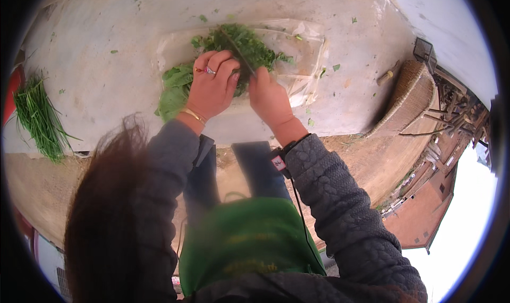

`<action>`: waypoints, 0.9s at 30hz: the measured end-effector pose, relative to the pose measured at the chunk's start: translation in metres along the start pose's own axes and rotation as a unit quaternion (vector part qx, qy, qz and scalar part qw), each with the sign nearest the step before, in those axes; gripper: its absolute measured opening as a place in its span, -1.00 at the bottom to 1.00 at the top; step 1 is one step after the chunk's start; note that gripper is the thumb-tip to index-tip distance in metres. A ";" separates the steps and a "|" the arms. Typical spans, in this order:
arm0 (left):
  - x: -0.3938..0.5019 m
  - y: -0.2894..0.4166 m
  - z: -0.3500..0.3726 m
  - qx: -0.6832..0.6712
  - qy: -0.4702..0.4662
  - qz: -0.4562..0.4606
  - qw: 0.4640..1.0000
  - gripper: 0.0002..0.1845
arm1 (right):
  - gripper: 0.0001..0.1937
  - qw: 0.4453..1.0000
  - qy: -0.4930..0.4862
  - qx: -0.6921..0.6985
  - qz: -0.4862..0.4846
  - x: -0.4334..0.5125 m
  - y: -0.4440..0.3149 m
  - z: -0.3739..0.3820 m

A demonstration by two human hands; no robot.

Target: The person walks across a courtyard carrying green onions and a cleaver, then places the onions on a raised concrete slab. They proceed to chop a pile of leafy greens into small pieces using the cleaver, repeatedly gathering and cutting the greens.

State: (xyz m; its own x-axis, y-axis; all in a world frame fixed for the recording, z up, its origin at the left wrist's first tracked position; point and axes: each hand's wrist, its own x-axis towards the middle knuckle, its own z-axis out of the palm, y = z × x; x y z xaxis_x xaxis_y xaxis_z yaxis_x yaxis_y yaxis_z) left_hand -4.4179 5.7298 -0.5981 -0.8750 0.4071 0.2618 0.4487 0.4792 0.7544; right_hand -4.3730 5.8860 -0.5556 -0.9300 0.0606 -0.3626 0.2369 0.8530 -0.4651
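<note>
Bent over a bunch of leafy greens (175, 81), my left hand (213, 83) presses it down with curled fingers. My right hand (271, 97) grips a knife whose handle is hidden in the fist. The dark knife blade (238, 52) slants up and left, just beyond my left fingertips. Chopped greens (249, 38) are heaped around and past the blade, while whole leaves stick out to the left of my left hand. Under the greens lies a clear plastic sheet (299, 63), wrinkled along its right side; what it rests on cannot be told.
A bundle of long thin green stalks (40, 119) lies at the left edge of the concrete surface (131, 79), beside a red object (14, 91). To the right are a woven basket (410, 91), a short cylindrical piece (385, 77) and stacked firewood (458, 111). Leaf scraps are scattered about.
</note>
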 end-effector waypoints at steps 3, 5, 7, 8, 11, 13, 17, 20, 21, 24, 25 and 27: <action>-0.005 0.000 -0.001 -0.031 0.004 -0.051 0.998 -0.74 | -0.83 0.998 0.048 0.025 -0.019 -0.003 0.012 0.007; -0.006 0.001 -0.005 -0.029 0.011 -0.044 0.999 -0.76 | -0.84 0.998 0.056 0.011 -0.024 -0.006 0.016 0.010; 0.000 -0.001 -0.011 0.008 0.004 -0.007 1.000 -0.77 | -0.84 0.997 0.061 0.028 -0.037 -0.004 0.018 0.010; 0.003 -0.001 -0.012 0.040 0.027 0.002 0.999 -0.76 | -0.84 0.997 0.058 0.034 -0.034 -0.003 0.019 0.010; 0.007 0.006 -0.012 -0.021 0.004 -0.030 0.999 -0.75 | -0.85 0.997 0.052 0.043 -0.039 -0.007 0.017 0.005; 0.001 0.014 -0.012 0.006 -0.019 -0.014 1.000 -0.75 | -0.85 0.997 0.045 0.058 -0.037 -0.018 0.017 -0.003; -0.017 0.028 -0.001 0.033 -0.015 0.023 0.999 -0.71 | -0.85 0.994 0.073 0.065 -0.039 -0.045 0.023 -0.010; -0.023 0.029 0.006 -0.003 0.002 -0.024 1.000 -0.67 | -0.85 0.997 0.052 0.049 -0.025 -0.050 0.031 -0.001; -0.022 0.027 0.008 -0.005 0.012 -0.038 0.999 -0.67 | -0.85 0.998 0.047 0.044 -0.020 -0.048 0.033 0.001; -0.022 0.026 0.012 -0.013 0.045 -0.071 0.996 -0.66 | -0.85 0.999 0.037 0.031 -0.020 -0.040 0.039 -0.003; -0.022 0.026 0.012 -0.010 0.059 -0.079 0.995 -0.66 | -0.85 0.999 0.026 0.029 -0.022 -0.039 0.040 -0.009; -0.024 0.029 0.010 0.017 0.055 -0.065 0.996 -0.65 | -0.86 0.999 0.018 0.027 -0.033 -0.035 0.033 -0.025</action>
State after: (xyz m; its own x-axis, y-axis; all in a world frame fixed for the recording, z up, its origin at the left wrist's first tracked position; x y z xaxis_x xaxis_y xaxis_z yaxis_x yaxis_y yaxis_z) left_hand -4.3819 5.7420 -0.5886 -0.9399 0.2534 0.2289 0.3346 0.5499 0.7653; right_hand -4.3397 5.9255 -0.5378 -0.9537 0.0241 -0.2999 0.1876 0.8271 -0.5299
